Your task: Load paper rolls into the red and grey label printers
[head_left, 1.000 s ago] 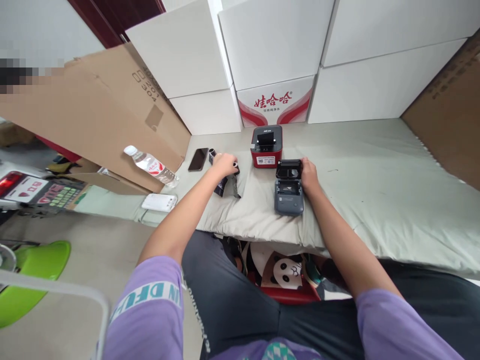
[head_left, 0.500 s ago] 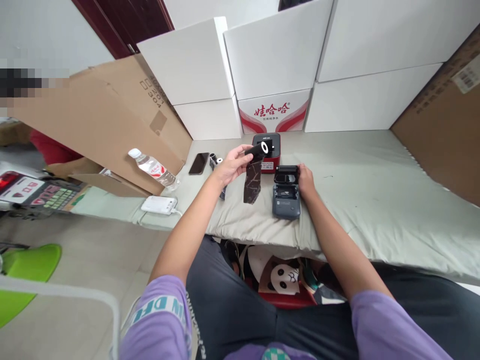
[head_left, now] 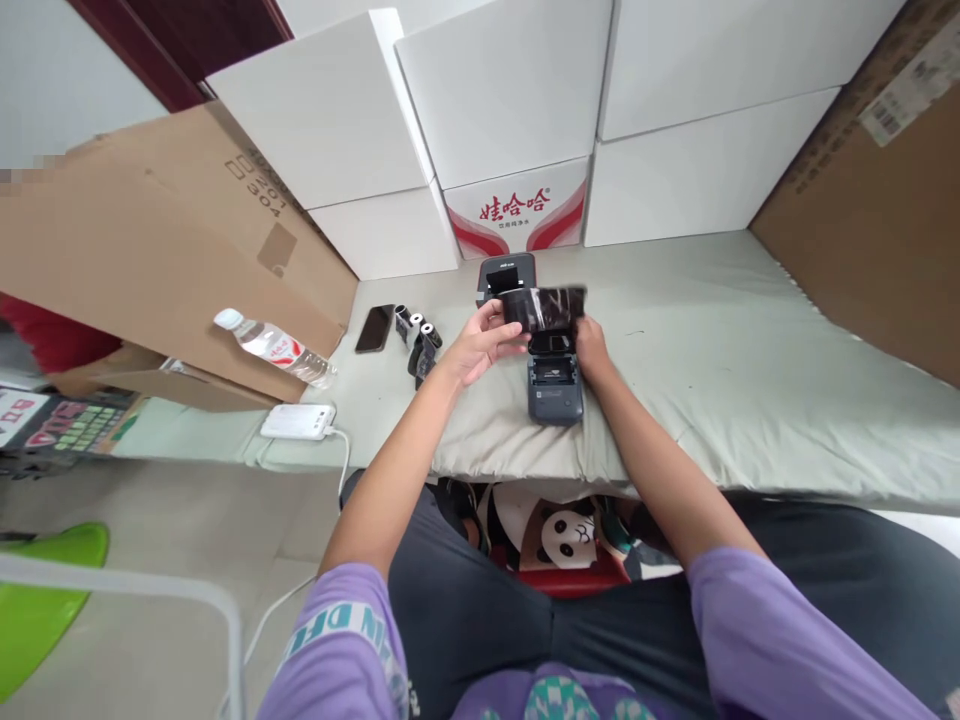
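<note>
My left hand [head_left: 489, 342] grips a roll of black ribbon film [head_left: 551, 308], its loose shiny tail stretching rightward over the raised lid of a small dark label printer [head_left: 555, 403]. The printer stands upright with its top compartment exposed. At the lid's right edge, my right hand [head_left: 591, 347] is closed on the printer; its fingertips are partly hidden, and I cannot tell whether they also touch the film's end. Behind the film sits a red and black device [head_left: 517, 264], partly covered. Several black ribbon rolls [head_left: 420, 345] lie left of my left hand.
A phone [head_left: 375, 329], a water bottle [head_left: 274, 348] lying tilted against a cardboard box [head_left: 195, 230], and a white power bank [head_left: 298, 421] with a cable are on the left. White boxes [head_left: 517, 95] wall off the back. Another cardboard box [head_left: 885, 220] stands at right.
The film's tail hung down from the roll before; now it extends sideways to the right above the printer. My right hand stays at the printer's lid. The camera view has shifted.
</note>
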Demonstrator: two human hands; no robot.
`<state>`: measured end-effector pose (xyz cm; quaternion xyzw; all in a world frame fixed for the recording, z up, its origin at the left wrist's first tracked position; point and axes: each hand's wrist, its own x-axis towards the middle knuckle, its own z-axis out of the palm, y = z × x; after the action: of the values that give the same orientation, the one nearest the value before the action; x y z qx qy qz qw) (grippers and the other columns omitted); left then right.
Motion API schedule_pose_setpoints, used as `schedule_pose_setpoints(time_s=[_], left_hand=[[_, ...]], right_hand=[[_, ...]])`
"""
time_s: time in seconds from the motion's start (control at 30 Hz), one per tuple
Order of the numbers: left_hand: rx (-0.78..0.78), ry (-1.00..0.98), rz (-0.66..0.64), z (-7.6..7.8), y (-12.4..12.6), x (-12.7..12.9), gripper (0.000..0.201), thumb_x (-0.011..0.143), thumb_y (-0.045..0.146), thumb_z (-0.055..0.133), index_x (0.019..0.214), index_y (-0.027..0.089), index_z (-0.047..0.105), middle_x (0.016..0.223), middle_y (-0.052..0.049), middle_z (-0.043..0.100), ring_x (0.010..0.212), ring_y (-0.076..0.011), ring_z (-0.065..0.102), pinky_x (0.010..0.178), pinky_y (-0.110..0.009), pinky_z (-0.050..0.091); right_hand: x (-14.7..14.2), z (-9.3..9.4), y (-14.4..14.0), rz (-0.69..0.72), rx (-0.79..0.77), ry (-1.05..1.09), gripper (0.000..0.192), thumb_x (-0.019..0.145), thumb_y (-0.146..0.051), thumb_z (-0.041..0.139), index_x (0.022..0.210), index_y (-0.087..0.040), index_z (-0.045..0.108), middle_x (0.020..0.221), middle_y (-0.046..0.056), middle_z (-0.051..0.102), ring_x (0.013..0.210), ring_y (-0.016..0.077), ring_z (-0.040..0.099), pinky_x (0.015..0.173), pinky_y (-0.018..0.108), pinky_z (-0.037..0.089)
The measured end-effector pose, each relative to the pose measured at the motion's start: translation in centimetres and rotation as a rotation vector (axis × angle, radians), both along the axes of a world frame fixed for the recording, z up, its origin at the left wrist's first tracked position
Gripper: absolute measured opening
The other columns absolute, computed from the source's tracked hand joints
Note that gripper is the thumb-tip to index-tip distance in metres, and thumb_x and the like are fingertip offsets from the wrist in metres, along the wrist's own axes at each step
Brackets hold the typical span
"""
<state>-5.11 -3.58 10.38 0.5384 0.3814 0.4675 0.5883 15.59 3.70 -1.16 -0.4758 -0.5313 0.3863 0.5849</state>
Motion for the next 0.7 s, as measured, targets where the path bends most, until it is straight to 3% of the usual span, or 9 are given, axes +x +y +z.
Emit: schedule_pose_setpoints(time_s=[0.13, 0.27, 0.4, 0.5, 0.6, 0.7], left_hand=[[0.158, 0.125, 0.031, -1.5, -0.3, 1.0, 0.07, 0.061, 0.051, 0.095, 0.116, 0.022, 0.062, 0.11, -0.006, 0.073, 0.107, -0.0274, 0.074, 0.096, -0.042, 0.059], [0.373, 0.415, 0.131, -2.7, 0.2, 1.7, 0.052, 0.063, 0.049, 0.093, 0.097, 0.018, 0.067, 0.114, -0.008, 0.068, 0.109, -0.0264, 0.069, 0.095, -0.036, 0.057], [0.354, 0.445, 0.075, -4.0, 0.6, 2.0, 0.043, 0.073, 0.047, 0.085, 0.1, 0.017, 0.069, 0.12, -0.01, 0.066, 0.102, -0.0232, 0.069, 0.088, -0.035, 0.059], [0.401, 0.453, 0.063, -5.3, 0.5, 2.3, 0.029, 0.08, 0.04, 0.079, 0.099, 0.018, 0.074, 0.119, -0.01, 0.07, 0.106, -0.0243, 0.069, 0.095, -0.039, 0.058], [0.514, 0.583, 0.106, -6.4, 0.3, 2.6, 0.015, 0.078, 0.027, 0.08, 0.091, 0.02, 0.078, 0.108, -0.009, 0.077, 0.11, -0.0266, 0.066, 0.104, -0.046, 0.053], [0.531, 0.694, 0.092, -6.9, 0.4, 3.1, 0.013, 0.077, 0.017, 0.077, 0.089, 0.022, 0.078, 0.114, -0.008, 0.078, 0.112, -0.0261, 0.067, 0.104, -0.045, 0.052]], right_hand=[[-0.1, 0.0, -0.1, -0.018, -0.017, -0.006, 0.066, 0.088, -0.087, 0.036, 0.071, -0.025, 0.052, 0.071, 0.0, 0.054, 0.072, 0.0192, 0.048, 0.079, 0.037, 0.045], [0.0, -0.2, 0.1, -0.015, -0.014, 0.001, 0.069, 0.087, -0.089, 0.034, 0.072, -0.024, 0.054, 0.073, 0.001, 0.055, 0.073, 0.0196, 0.05, 0.081, 0.037, 0.046], [0.0, -0.4, 0.3, -0.013, -0.008, 0.0, 0.067, 0.088, -0.088, 0.035, 0.072, -0.025, 0.052, 0.072, 0.001, 0.055, 0.074, 0.0197, 0.05, 0.083, 0.037, 0.048], [0.0, -0.5, 0.5, -0.007, -0.001, 0.005, 0.064, 0.09, -0.085, 0.038, 0.072, -0.025, 0.053, 0.073, 0.001, 0.057, 0.076, 0.0202, 0.051, 0.087, 0.039, 0.049], [0.0, -0.6, 0.5, -0.011, 0.014, 0.023, 0.062, 0.09, -0.082, 0.04, 0.073, -0.024, 0.055, 0.076, 0.002, 0.06, 0.08, 0.021, 0.054, 0.092, 0.04, 0.048], [0.1, -0.6, 0.5, 0.02, 0.008, 0.053, 0.057, 0.088, -0.078, 0.045, 0.076, -0.023, 0.058, 0.081, 0.004, 0.066, 0.085, 0.0225, 0.058, 0.091, 0.04, 0.049]])
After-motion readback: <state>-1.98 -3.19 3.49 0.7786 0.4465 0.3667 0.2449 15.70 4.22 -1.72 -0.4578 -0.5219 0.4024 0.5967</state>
